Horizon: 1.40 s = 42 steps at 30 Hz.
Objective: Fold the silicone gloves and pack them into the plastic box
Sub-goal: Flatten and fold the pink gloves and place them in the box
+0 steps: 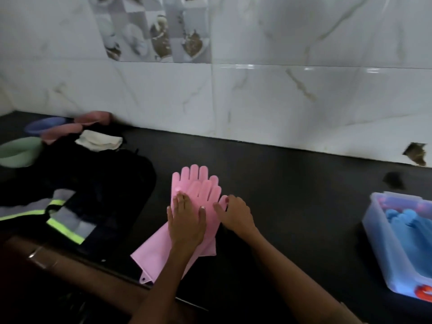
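Two pink silicone gloves (196, 185) lie stacked on the counter (292, 195), aligned for folding. The left hand (185, 220) presses flat; the right hand (233, 213) pinches their edge.

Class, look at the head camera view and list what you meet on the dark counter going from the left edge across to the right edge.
Green bowl → dark garment with reflective stripes → pink gloves, left hand flat on them → right hand at their edge → plastic box holding blue gloves.

Single head cam, looks fwd/down over dark counter (292, 195) toward tiled wall (280, 94).
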Available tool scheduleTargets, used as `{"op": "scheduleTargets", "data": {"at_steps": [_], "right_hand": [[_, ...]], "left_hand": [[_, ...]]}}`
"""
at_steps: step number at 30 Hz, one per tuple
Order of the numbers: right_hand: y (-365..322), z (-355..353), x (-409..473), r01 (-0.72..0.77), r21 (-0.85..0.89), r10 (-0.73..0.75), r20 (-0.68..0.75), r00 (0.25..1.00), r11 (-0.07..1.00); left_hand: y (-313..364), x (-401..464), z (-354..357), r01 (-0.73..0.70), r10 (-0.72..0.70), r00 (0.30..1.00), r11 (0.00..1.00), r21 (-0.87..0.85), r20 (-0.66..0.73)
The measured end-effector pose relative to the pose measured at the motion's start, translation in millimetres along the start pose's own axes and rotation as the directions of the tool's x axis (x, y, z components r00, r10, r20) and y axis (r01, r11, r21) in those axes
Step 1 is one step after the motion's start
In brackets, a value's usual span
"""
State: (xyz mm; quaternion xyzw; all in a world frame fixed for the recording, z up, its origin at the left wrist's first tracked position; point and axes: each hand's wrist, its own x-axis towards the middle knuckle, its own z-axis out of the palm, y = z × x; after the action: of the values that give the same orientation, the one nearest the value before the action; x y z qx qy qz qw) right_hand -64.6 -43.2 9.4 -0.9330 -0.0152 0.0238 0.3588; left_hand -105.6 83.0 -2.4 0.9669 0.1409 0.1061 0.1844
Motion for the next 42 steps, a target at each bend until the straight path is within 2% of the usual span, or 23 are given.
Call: {"op": "scheduleTargets", "data": {"at_steps": [4, 9, 13, 15, 17, 22, 27, 34, 37, 40, 42], "right_hand": [[0, 7, 6, -0.172, 0.064, 0.174, -0.013, 0.985, 0.983], [6, 4, 19, -0.264, 0.134, 0.260, 0.044, 0.965, 0.955], [18, -6, 23, -0.297, 0.198, 0.301, 0.008, 0.953, 0.934], [28, -15, 24, -0.300, 0.232, 0.314, -0.025, 0.949, 0.925], [39, -27, 23, -0.298, 0.266, 0.325, -0.060, 0.944, 0.916], [73, -63, 15, -0.309, 0.291, 0.371, -0.191, 0.909, 0.906], [120, -104, 6, -0.374, 0.317, 0.461, -0.268, 0.846, 0.871], [169, -145, -9, -0.425, 0.337, 0.533, -0.364, 0.764, 0.840], [177, -152, -13, -0.455, 0.353, 0.573, -0.425, 0.700, 0.818], [177, -148, -16, -0.453, 0.354, 0.575, -0.501, 0.647, 0.818], [173, -142, -17, -0.487, 0.260, 0.543, -0.544, 0.640, 0.834]], "left_hand": [[-22, -5, -2, 0.143, -0.143, 0.990, 0.986, -0.087, 0.008], [-28, -7, -5, 0.192, -0.191, 0.981, 0.981, 0.023, -0.043], [-19, -6, -12, 0.229, -0.222, 0.973, 0.967, 0.116, -0.069], [-12, -8, -14, 0.224, -0.222, 0.974, 0.973, 0.060, -0.038], [-1, -10, -14, 0.220, -0.219, 0.975, 0.973, -0.064, 0.019], [41, -20, -3, 0.131, -0.092, 0.985, 0.952, -0.278, 0.149], [87, -32, 16, 0.062, 0.028, 0.969, 0.936, -0.347, 0.247], [141, -40, 45, 0.035, 0.114, 0.890, 0.948, -0.315, 0.441], [156, -39, 53, 0.039, 0.107, 0.841, 0.966, -0.257, 0.530], [163, -37, 59, 0.010, 0.120, 0.829, 0.973, -0.229, 0.546], [166, -33, 62, -0.015, 0.130, 0.842, 0.976, -0.219, 0.523]]}}
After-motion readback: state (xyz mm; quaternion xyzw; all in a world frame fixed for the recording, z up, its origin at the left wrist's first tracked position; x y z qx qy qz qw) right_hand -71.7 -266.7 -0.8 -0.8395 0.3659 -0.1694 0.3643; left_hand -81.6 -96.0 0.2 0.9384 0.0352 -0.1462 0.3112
